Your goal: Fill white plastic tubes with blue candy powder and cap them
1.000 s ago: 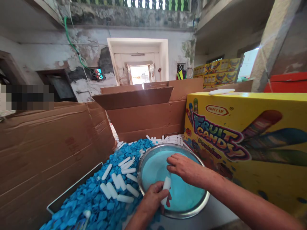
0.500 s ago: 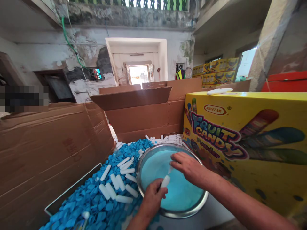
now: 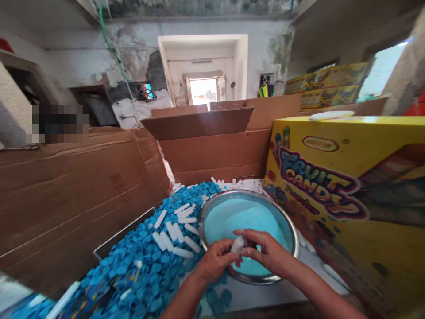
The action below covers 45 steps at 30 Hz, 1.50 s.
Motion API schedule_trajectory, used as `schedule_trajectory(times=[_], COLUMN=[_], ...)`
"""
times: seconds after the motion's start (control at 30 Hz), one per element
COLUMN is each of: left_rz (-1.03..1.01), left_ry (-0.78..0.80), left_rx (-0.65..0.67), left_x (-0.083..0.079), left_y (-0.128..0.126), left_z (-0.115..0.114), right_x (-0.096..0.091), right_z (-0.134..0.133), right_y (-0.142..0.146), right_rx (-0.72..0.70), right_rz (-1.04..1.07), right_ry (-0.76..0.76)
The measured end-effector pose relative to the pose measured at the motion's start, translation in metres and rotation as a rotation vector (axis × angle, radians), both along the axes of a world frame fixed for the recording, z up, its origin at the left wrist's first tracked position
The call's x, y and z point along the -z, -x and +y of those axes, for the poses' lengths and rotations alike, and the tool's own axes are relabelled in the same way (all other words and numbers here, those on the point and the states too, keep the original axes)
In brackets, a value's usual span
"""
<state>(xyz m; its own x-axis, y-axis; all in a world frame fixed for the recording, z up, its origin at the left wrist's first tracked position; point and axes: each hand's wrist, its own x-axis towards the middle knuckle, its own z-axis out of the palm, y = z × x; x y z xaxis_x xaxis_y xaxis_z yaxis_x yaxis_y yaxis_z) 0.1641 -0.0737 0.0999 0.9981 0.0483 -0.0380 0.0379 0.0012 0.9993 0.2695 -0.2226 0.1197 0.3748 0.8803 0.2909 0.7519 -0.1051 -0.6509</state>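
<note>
Over near rim of bowl (image 3: 293,231): left hand (image 3: 215,262) and right hand (image 3: 270,254) both pinch white tube (image 3: 237,244); best hold it upright above the blue powder (image 3: 239,215) so spills land back

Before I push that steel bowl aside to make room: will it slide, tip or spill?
The steel bowl probably slides readily, smooth metal on a flat pale surface. Well filled with blue powder, it is likely heavy for its size and unlikely to tip. A quick shove might slosh loose powder toward the rim.
</note>
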Motion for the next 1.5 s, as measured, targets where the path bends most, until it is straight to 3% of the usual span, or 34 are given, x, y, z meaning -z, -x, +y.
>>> schedule_trajectory(times=[0.1,0.23,0.3,0.43,0.57,0.7,0.83,1.07,1.2,1.4,1.5], left_rz=[0.018,-0.104,-0.114,0.033,0.123,0.165,0.183,0.159,0.158,0.146,0.102], left_ry=[0.008,-0.308,-0.397,-0.29,-0.107,0.026,0.106,0.119,0.104,0.167,0.196], left_rx=[-0.06,-0.379,-0.425,-0.601,-0.833,-0.945,-1.01,-1.02,-0.99,-0.859,-0.799], left_x=[0.002,0.018,0.029,0.054,0.077,0.086,0.088,0.095,0.09,0.073,0.069], left_y=[0.025,0.067,0.09,0.135,0.169,0.183,0.186,0.183,0.178,0.167,0.16], left_z=[-0.005,-0.012,-0.011,0.01,0.041,0.058,0.061,0.06,0.057,0.048,0.043], right_x=[-0.001,0.022,0.039,0.071,0.089,0.097,0.103,0.111,0.122,0.129,0.125], right_z=[0.013,0.029,0.037,0.06,0.101,0.148,0.179,0.169,0.153,0.13,0.12], right_y=[0.025,0.06,0.075,0.096,0.104,0.111,0.119,0.117,0.108,0.105,0.109], right_rx=[-0.006,0.065,0.048,-0.026,-0.069,-0.043,-0.096,-0.12,-0.056,-0.013,-0.022], right_rz=[0.009,-0.005,0.04,0.151,0.013,-0.166,-0.195,-0.125,0.149,1.04,1.244], right_ry=[-0.012,-0.001,-0.011,0.143,0.326,0.359,0.329,0.29,0.153,0.047,0.026])
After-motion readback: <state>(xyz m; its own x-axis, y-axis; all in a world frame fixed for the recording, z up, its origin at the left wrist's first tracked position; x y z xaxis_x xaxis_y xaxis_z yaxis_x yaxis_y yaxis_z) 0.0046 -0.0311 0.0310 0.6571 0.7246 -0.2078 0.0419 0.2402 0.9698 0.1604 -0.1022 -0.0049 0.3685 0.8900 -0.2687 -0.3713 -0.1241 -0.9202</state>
